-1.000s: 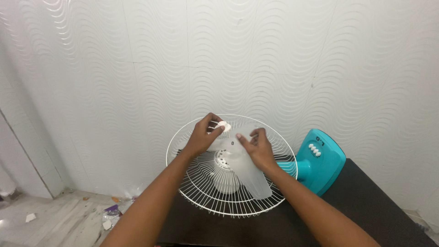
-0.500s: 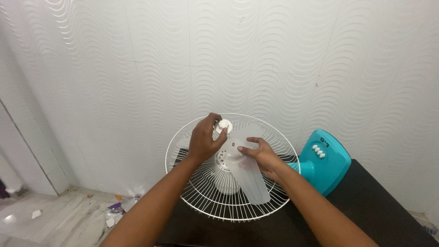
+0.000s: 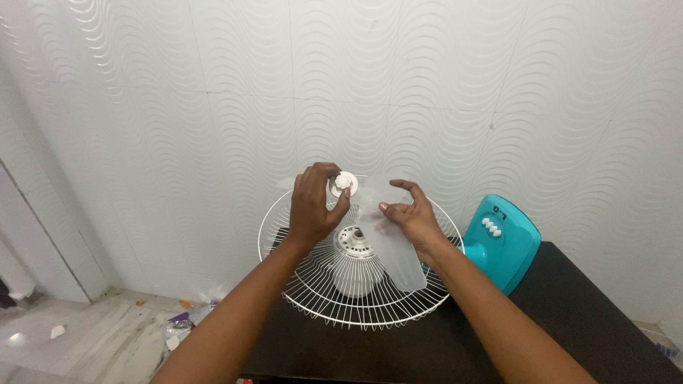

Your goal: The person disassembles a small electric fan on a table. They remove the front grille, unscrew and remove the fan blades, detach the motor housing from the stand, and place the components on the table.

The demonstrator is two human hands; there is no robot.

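Head view: the left hand pinches a small round white cap between thumb and fingers, above the hub. The right hand, fingers clamped on it, holds the translucent, frosted fan blade over the white wire guard. The teal fan base lies on the black bench.
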